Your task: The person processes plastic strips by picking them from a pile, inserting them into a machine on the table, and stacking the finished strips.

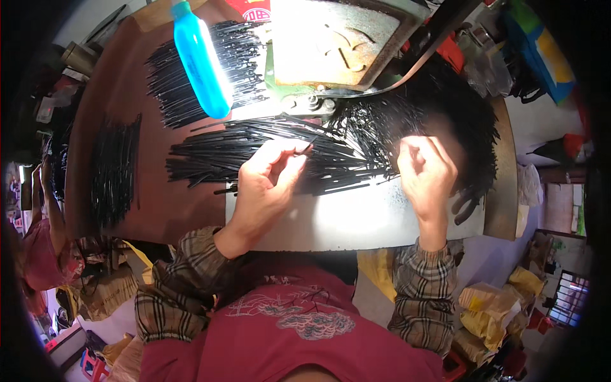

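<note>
From my remote post I see the left hand (270, 181) nearly closed, thumb and forefinger pinched on a short dark piece (306, 149) whose far end points toward the tabletop's far edge and a little right; I see the right hand (429, 172) curled, thumb and fingertips close together, but glare means I cannot tell whether it grips anything; the middle bundle of black strips (219, 153) lies right beside the left hand, on its far side and out to both sides, so the left is the nearer hand; its long axis runs roughly parallel to the near edge of the tabletop (172, 219), one set of ends fanned toward the left edge, the other narrowing toward the right hand and the loose black heap (474, 127), which spreads along the tabletop's right edge.
</note>
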{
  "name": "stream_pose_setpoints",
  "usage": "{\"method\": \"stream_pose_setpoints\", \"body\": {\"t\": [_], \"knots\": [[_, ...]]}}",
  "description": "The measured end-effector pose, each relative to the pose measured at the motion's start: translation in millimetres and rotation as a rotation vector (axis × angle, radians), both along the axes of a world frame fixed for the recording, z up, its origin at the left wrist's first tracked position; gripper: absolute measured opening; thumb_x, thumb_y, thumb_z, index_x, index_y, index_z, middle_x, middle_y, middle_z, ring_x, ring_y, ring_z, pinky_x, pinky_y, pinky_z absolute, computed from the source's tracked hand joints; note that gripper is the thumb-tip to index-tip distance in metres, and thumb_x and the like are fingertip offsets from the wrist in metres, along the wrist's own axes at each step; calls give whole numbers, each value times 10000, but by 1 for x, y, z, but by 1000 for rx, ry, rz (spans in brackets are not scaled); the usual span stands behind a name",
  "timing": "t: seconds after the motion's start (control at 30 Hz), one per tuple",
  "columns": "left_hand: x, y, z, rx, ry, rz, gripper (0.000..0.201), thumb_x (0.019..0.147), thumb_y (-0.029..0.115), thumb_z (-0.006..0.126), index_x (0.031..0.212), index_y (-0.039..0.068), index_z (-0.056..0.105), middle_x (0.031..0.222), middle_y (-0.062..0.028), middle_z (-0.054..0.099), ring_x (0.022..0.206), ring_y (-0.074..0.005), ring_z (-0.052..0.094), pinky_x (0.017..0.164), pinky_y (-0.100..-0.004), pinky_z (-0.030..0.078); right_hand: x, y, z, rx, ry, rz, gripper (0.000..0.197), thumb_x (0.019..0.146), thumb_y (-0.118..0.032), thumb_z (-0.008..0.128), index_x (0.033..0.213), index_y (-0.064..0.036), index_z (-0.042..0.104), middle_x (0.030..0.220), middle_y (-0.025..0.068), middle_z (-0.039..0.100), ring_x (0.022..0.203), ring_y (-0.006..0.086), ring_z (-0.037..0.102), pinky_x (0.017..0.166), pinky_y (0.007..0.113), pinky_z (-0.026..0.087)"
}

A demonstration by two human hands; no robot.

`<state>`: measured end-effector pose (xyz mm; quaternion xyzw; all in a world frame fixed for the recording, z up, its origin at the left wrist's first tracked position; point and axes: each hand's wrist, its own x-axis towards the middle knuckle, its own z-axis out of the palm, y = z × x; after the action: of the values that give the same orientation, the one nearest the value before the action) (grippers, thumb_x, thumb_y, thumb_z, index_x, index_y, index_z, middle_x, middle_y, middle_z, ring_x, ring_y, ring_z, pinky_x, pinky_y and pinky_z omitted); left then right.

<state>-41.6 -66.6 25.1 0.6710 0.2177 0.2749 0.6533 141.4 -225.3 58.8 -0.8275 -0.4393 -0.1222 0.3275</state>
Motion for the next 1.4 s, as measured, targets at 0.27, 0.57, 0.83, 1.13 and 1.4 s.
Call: {"method": "stream_pose_setpoints", "body": {"t": [0.27,0.57,0.83,1.13,1.4], "knots": [[34,5,6,87,-40,-49,104,880,5,606,984,6,607,853,-31,625,737,-59,568,640,-193,468,-46,23,-6,76,213,211,101,808,34,603,901,-5,606,796,113,620,610,253,616,542,322,494],[30,25,-1,89,45,9,92,863,74,652,901,-5,622,701,-7,589,578,-34,514,485,-184,405,-45,63,-22,61,162,443,118,824,4,591,932,24,632,837,150,653,720,280,651,628,327,521],[25,38,-12,150,0,118,82,853,76,669,867,1,638,653,23,573,536,-8,473,474,-167,372,-45,67,-23,132,456,267,64,846,-18,607,885,5,652,658,79,616,524,84,538,471,239,414],[29,39,-16,336,102,65,94,827,47,682,870,-25,642,711,-19,614,626,-55,532,569,-207,438,-52,76,-20,291,509,254,16,836,-4,652,846,-12,642,821,36,617,709,92,592,657,225,476],[31,40,-19,288,30,88,95,823,43,684,871,-27,641,725,-38,622,642,-60,533,586,-213,444,-51,78,-43,592,980,357,86,843,6,649,907,37,601,842,99,669,745,123,649,642,222,522]]}}
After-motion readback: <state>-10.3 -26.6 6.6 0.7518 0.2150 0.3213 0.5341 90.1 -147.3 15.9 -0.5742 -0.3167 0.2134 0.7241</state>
